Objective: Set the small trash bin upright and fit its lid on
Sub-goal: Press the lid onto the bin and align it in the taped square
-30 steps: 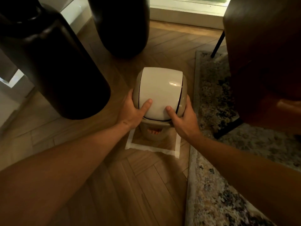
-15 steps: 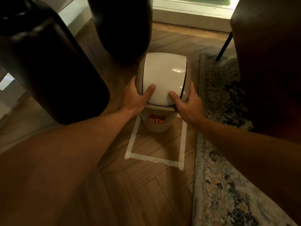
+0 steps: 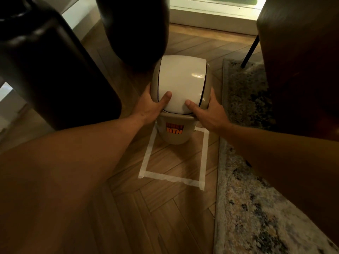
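Observation:
A small beige trash bin (image 3: 174,132) stands upright on the wooden floor, at the far end of a white tape rectangle (image 3: 147,158). An orange label reading BIN faces me. Its domed lid (image 3: 181,83), beige with a white swing flap, sits on top of the bin. My left hand (image 3: 152,105) grips the lid's left side with the thumb on the white flap. My right hand (image 3: 207,110) holds the lid's right side, thumb also on the flap.
Two big dark vases stand close by: one (image 3: 51,70) to the left, one (image 3: 135,28) behind the bin. A patterned rug (image 3: 245,208) runs along the right. A dark wooden piece of furniture (image 3: 300,61) with a thin black leg (image 3: 250,52) stands on the rug.
The view has pulled back and tilted, so more of the tape rectangle and the bin's label show. Both hands keep the same hold on the lid.

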Motion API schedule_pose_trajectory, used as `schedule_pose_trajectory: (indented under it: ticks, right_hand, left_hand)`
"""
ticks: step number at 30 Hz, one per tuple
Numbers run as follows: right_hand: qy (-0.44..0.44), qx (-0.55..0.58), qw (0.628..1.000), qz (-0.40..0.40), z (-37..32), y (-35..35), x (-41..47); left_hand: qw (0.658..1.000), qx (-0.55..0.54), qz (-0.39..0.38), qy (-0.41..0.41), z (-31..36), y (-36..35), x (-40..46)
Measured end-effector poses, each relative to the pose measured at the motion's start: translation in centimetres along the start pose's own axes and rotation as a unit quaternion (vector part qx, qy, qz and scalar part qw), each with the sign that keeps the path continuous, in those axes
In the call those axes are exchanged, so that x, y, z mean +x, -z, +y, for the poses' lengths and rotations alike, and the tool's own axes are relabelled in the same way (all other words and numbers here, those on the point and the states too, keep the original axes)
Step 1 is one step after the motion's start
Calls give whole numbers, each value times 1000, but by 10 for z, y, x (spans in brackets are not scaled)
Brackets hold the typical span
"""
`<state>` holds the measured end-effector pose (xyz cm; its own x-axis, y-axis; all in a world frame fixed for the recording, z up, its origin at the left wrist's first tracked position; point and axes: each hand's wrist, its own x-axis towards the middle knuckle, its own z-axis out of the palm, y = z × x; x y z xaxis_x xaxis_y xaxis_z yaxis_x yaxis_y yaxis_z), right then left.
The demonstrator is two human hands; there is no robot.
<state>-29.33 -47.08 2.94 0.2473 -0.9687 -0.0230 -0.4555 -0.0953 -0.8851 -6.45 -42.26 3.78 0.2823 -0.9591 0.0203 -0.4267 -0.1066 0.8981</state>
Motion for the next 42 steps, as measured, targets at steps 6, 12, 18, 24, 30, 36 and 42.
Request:
schedule_pose_trajectory:
  ticks: [6, 12, 18, 24, 30, 36, 42]
  right_hand:
    - [-19, -61, 997, -33, -6, 14, 4]
    - [-36, -53, 996, -67, -10, 21, 5]
    - [-47, -24, 995, -87, -14, 27, -2]
    - [-49, -25, 992, -111, -18, 32, -21]
    - [-56, -13, 991, -123, -17, 39, -53]
    - [-50, -29, 989, -133, -16, 40, -79]
    - [-48, 1, 991, -128, -14, 36, -107]
  left_hand:
    - [999, 3, -54, 0, -3, 8, -5]
    - [997, 22, -68, 11, 2, 11, -7]
    - [994, 22, -101, 43, 14, 18, -10]
    - [988, 28, -131, 75, 24, 25, -22]
    - [980, 36, -189, 50, 16, 31, -46]
    - [976, 66, -207, 17, 11, 34, -66]
    - [975, 68, -214, 6, 10, 37, -82]
